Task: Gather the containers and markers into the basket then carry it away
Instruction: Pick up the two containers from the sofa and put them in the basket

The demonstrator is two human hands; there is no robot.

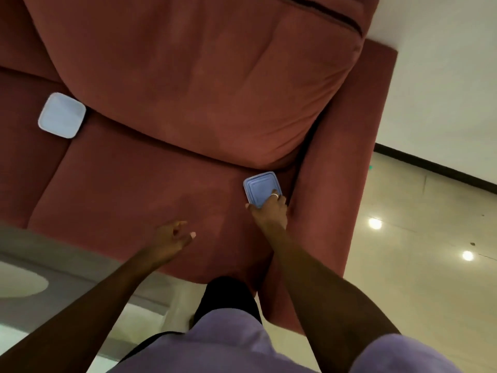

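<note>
A small square container with a blue lid lies on the red sofa seat, tucked into the corner by the right armrest. My right hand grips its near edge, thumb on the left side and a ringed finger resting on the lid. My left hand hovers above the seat to the left, fingers loosely curled and holding nothing. A second pale blue square container rests far left on the seat, against the back cushion. No basket or markers are in sight.
A big red back cushion leans over the seat. The right armrest stands beside the gripped container. Shiny tiled floor spreads to the right, a pale rug lies lower left. My legs press the sofa's front.
</note>
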